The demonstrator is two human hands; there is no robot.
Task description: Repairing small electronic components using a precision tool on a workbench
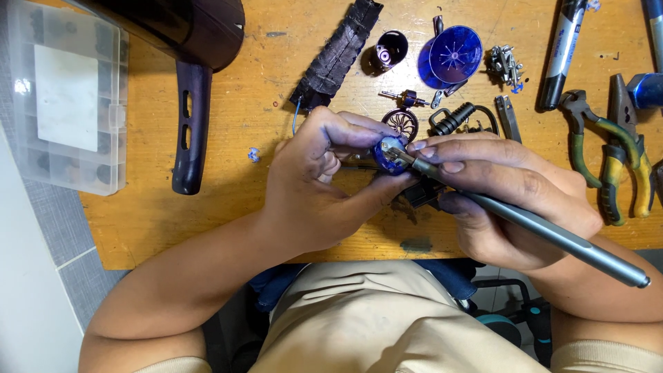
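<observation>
Hands are clenched: a small round blue plastic motor part (391, 153) is pinched over the wooden counter (228, 200) by the left hand (321, 183), a slim grey metal tool (525, 224) by the right hand (497, 193). Light, rigid, probably fragile; best gripped by its rim.

Repair workshop: pliers (608, 162), parts on workbench (173, 221)

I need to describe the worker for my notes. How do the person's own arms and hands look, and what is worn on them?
Both forearms are bare, with no long sleeves, gloves, watch or rings in view. The left hand and right hand carry dark, greasy smudges on the fingers and knuckles. Short beige sleeve edges show at the bottom corners, matching the beige garment on the torso.
</observation>
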